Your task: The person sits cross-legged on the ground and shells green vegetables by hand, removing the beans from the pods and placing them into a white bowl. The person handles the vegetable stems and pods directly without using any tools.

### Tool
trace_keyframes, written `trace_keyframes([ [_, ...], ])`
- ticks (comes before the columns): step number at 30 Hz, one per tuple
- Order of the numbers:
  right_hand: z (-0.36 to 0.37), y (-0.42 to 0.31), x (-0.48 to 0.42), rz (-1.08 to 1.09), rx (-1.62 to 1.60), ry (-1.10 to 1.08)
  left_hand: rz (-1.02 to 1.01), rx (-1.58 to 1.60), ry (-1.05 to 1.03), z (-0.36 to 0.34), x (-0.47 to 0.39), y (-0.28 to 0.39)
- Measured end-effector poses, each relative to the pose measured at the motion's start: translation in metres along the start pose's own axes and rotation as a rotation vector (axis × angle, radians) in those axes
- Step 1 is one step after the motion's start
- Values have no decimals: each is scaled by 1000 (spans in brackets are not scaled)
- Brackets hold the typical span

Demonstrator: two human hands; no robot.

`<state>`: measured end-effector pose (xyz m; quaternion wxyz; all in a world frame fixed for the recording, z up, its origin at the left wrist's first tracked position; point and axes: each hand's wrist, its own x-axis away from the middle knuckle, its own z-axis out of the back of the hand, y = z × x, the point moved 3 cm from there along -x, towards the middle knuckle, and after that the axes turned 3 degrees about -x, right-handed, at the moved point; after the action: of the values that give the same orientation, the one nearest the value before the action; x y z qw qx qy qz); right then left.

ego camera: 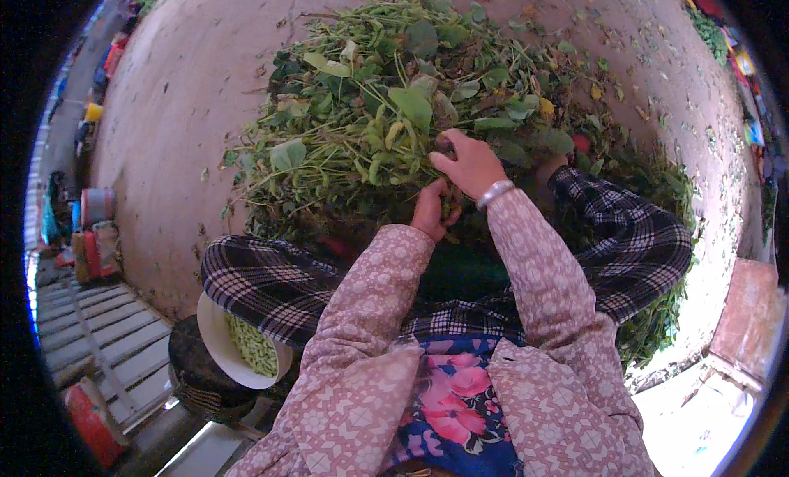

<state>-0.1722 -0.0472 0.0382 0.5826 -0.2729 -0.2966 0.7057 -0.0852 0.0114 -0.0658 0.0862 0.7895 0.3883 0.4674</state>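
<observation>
A large heap of cut bean plants (pixel 345 126) with leaves, stems and green pods lies on the floor before my crossed legs. My right hand (pixel 471 163), with a silver bangle at the wrist, is at the heap's near edge, its thumb and fingers curled close to a stem; what lies between them is hard to see. Just below and to the left, my left hand (pixel 434 209) has its fingers curled around green pods, partly hidden in shade. Plump green pods (pixel 379 138) hang on the stems left of my hands.
At my left knee a white bowl (pixel 212 341) of shelled green beans (pixel 253 344) stands by a dark round container (pixel 197 378). A slatted rack (pixel 105 329) and a red-and-grey container (pixel 98 206) are farther left. More greenery (pixel 647 329) lies beyond my right knee.
</observation>
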Motion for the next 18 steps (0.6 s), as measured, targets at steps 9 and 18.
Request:
trace_keyframes([
  [9, 18, 44, 5, -249, -296, 285, 8, 88, -74, -5, 14, 15],
  [18, 24, 160, 65, -933, -671, 785, 27, 70, -387, -8, 4, 15],
])
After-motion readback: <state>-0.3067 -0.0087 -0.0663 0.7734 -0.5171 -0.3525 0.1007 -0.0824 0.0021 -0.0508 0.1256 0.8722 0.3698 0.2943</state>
